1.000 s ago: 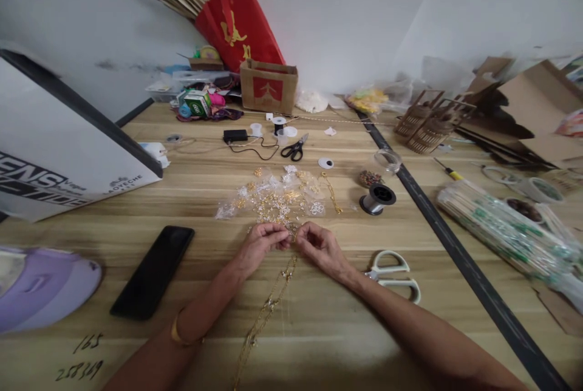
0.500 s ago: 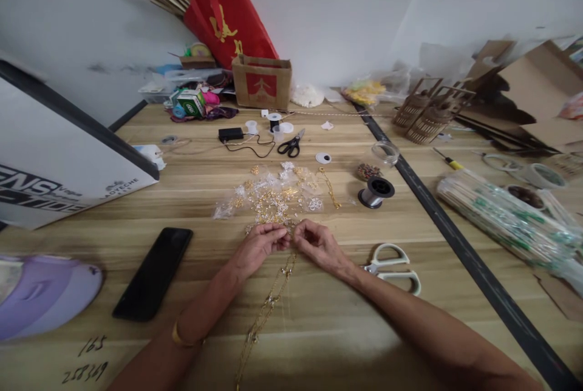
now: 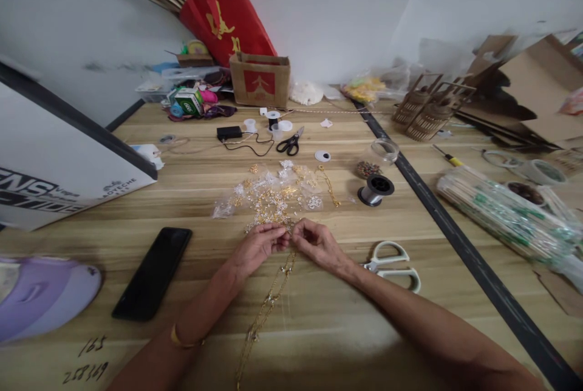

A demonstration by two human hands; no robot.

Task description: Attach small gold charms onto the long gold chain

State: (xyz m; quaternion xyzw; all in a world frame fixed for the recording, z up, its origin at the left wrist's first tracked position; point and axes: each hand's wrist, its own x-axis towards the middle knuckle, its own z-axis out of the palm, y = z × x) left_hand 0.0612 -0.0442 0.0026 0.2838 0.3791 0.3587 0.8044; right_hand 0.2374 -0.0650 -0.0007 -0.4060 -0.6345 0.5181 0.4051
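Observation:
My left hand (image 3: 262, 245) and my right hand (image 3: 319, 245) meet fingertip to fingertip near the middle of the table. Both are closed in a pinch at the upper end of a gold chain (image 3: 271, 300). The chain carries small clear beads and trails down across the wood towards the table's near edge. What exactly lies between the fingertips is too small to make out. Just beyond my hands spreads a heap of clear and gold beads (image 3: 273, 197), partly in small plastic bags. A short gold chain (image 3: 328, 187) lies to the right of the heap.
White-handled scissors (image 3: 394, 266) lie by my right forearm, a black phone (image 3: 152, 272) by my left. Behind are a wire spool (image 3: 376, 190), a jar of beads (image 3: 371, 163) and black scissors (image 3: 290, 143). Wrapped sticks (image 3: 505, 215) lie right; a large white box (image 3: 59, 154) stands left.
My hands stay in nearly the same pinch at the chain. The whole view has shifted very slightly.

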